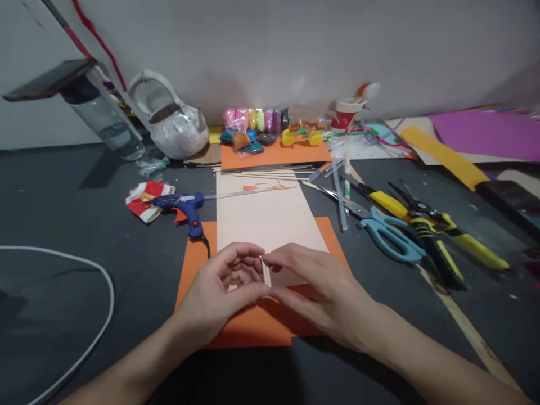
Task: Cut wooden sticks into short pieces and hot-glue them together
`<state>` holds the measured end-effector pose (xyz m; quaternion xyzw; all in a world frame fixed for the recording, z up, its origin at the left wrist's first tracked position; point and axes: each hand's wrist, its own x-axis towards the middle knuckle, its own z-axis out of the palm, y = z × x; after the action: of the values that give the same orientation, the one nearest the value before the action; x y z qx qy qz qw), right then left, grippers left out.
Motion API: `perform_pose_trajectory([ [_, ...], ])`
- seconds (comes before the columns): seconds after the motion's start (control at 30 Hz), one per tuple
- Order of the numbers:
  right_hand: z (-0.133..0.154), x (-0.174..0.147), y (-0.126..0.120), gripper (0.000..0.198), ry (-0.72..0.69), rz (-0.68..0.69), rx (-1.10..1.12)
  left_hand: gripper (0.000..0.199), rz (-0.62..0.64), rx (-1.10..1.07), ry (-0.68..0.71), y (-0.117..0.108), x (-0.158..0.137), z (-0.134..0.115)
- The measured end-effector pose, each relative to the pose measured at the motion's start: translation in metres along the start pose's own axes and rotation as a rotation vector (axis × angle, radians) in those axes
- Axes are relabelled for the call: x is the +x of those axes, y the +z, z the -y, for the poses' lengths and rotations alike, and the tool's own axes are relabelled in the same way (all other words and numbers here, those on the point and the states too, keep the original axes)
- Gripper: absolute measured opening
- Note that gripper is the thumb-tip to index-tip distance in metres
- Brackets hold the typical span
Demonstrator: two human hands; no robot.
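Hands, nearest camera: bare forearms from bottom edge; left hand (225,289) and right hand (327,284) meet mid-view, thumb and fingertips of each pinching one small wooden piece (266,273) between them. Left fingers curled, right fingers straighter.
Tabletop (71,208): dark, runs back to pale wall (295,50).
Orange paper (253,332): flat, below hands, shows both sides of cream sheet (261,219).
Cream sheet: on orange paper, near end partly hidden by hands.
Purple paper (485,135): back right, yellow strip (442,157) in front.
Bottle (113,126): clear, back left, dark flat slab (50,79) at its top.
Silver basket (185,135): right of bottle, upright, handle up.
Pliers (430,225): black-yellow, right side, handles spread.
Scissors (394,239): blue handles, just beside pliers, blades toward cream sheet's far end.
Glue gun (189,211): blue, on its side left of cream sheet, clear glue stick (240,194) out its rear.
Clay packets (257,124): mixed colors, back center, near wall.
Cup (346,115): red and white, right of clay packets.
Thin sticks (270,175): loose, far end of cream sheet.
Wooden piece: pale, slightly tilted, between both hands' fingertips, near end of cream sheet.
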<state>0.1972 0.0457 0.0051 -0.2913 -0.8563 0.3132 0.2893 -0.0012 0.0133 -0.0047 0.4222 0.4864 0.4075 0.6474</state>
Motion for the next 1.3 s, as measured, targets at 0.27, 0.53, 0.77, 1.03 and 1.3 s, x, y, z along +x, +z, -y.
perform_pose_trajectory([
  [0.27, 0.0049, 0.0027, 0.0018, 0.039, -0.046, -0.008, -0.036, 0.018, 0.089, -0.248, -0.105, -0.0025, 0.0030, 0.0054],
  [0.53, 0.0051, -0.0001, -0.0001, 0.031, -0.018, -0.007, 0.012, 0.024, 0.050, -0.210, -0.119, 0.0005, -0.0003, 0.0013],
  [0.77, -0.0003, -0.0040, -0.0023, 0.034, -0.112, -0.051, -0.150, 0.022, -0.013, -0.052, -0.029, 0.0047, -0.0027, -0.0017],
  [1.03, -0.0012, -0.0036, -0.0063, 0.035, -0.223, -0.053, -0.277, 0.028, 0.182, -0.154, -0.138, -0.0002, -0.0004, 0.0034],
  [1.3, -0.0005, -0.0053, -0.0050, 0.037, -0.250, -0.054, -0.280, 0.031, 0.211, -0.176, -0.168, -0.0023, 0.0003, 0.0048],
])
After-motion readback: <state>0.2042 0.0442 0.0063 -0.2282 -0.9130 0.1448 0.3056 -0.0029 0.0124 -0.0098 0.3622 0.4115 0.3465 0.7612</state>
